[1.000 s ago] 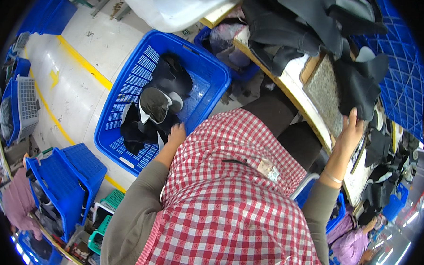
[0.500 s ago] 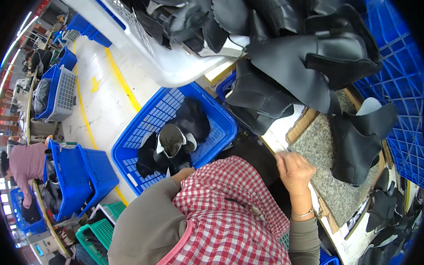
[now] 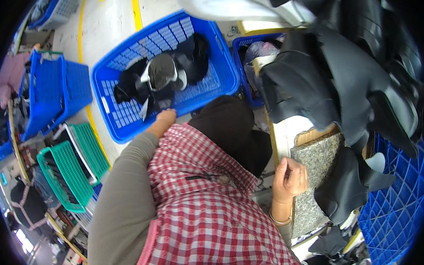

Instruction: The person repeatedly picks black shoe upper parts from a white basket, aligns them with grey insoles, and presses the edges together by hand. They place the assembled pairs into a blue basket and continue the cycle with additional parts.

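My left hand (image 3: 166,117) reaches over the near rim of a blue plastic basket (image 3: 127,135) on the floor. Dark shoe uppers (image 3: 190,69) with white linings lie inside that basket, just beyond the hand. Its fingers are mostly hidden, so I cannot make out a grip. On the right, my right hand (image 3: 290,179) is curled into a loose fist with nothing showing in it. It rests at the edge of a grey speckled stone slab (image 3: 313,187) on the workbench. A black leather boot upper (image 3: 341,186) lies on the slab, right of this hand.
A heap of black leather uppers (image 3: 356,74) fills the upper right. A blue crate (image 3: 395,219) stands beyond the bench, and a smaller blue bin (image 3: 249,86) sits beside the basket. Green baskets (image 3: 65,179) and stacked blue crates (image 3: 54,92) stand at left, near another person's pink sleeve (image 3: 13,75).
The view has swung, so the basket sits higher in the picture and the leather heap has shifted right. My left hand shows more, extended to the basket; my right stays curled by the slab.
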The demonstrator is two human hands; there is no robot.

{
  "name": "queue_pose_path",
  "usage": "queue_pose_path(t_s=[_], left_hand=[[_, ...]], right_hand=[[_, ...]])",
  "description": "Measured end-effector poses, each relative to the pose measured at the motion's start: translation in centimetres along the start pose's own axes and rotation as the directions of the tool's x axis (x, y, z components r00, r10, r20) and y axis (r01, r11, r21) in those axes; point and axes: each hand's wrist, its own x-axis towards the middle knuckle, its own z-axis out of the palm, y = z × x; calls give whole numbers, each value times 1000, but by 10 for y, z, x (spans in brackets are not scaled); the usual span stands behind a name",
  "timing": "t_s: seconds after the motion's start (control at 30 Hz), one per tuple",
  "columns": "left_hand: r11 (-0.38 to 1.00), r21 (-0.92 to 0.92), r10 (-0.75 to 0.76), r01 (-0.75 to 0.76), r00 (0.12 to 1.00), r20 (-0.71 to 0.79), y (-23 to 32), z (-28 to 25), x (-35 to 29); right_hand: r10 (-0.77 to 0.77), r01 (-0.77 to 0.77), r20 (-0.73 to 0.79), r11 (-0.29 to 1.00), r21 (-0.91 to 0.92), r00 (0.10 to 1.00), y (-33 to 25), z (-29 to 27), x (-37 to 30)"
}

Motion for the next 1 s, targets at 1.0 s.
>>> queue_pose_path(t_s=[1.0], left_hand=[[971,-122,122,-204,868,-482,-134,45,-9]], right_hand=[[277,680,910,605,-415,308,315,491,-14]])
